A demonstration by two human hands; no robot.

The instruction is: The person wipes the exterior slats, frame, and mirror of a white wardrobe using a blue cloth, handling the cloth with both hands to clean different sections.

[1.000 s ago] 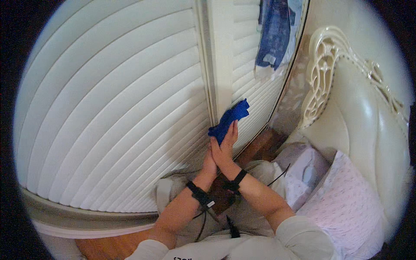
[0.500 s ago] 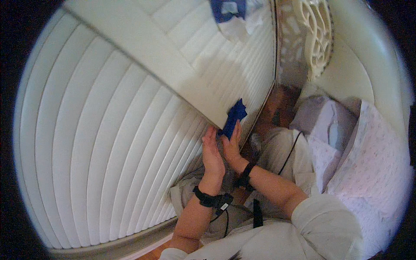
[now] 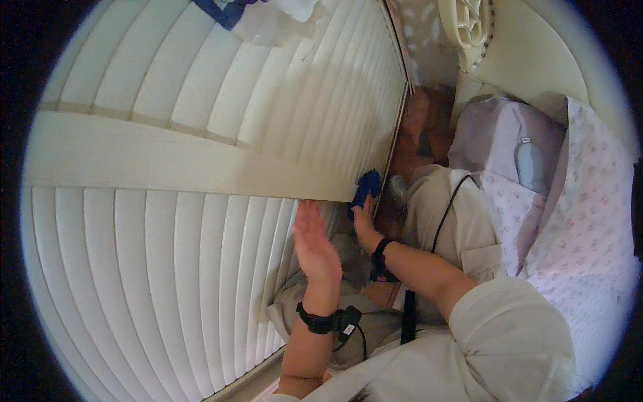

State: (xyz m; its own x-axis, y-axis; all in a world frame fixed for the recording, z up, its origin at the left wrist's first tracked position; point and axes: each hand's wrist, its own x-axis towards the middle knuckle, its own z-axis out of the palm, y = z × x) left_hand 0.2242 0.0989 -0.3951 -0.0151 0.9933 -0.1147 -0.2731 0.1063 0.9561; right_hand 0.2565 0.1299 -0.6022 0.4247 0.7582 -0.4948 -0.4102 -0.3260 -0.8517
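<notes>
Slatted door (image 3: 161, 268) | blue cloth (image 3: 366, 185): against right hand (image 3: 365, 224), left hand (image 3: 317, 249) apart

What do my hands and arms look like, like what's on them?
Your left hand and right hand are gloveless. The left wristband is black, with a dark box, white label and thin black cable. The right wristband is black too. Your right sleeve is short and off-white.

Pink floral cloth-covered bed (image 3: 586, 224) adjoined cream padded headboard (image 3: 536, 50), mauve fabric (image 3: 479, 130) lay beside that headboard, smooth grey oblong object (image 3: 530, 166) rested on the fabric
</notes>
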